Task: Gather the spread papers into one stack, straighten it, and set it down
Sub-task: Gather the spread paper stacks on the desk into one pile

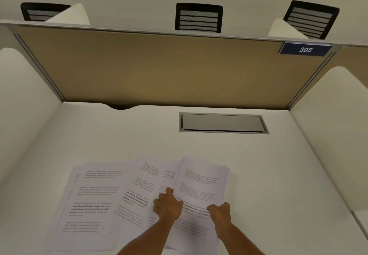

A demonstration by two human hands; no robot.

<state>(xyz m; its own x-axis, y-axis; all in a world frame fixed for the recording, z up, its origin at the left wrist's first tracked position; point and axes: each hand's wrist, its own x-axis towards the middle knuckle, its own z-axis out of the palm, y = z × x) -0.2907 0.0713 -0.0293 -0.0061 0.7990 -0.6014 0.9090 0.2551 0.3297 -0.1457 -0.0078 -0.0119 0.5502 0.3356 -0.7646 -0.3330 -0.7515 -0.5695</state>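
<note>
Several printed white papers lie fanned out on the white desk. At the right of the fan sits a small gathered stack, its left edge lifted slightly. My left hand curls its fingers around that lifted left edge. My right hand pinches the stack near its lower right part. To the left, the spread papers stay flat, overlapping one another, with the largest sheet at the far left.
A grey cable hatch is set into the desk behind the papers. A tan partition panel with a "305" sign closes the back; white side dividers flank the desk. Black chair backs show beyond.
</note>
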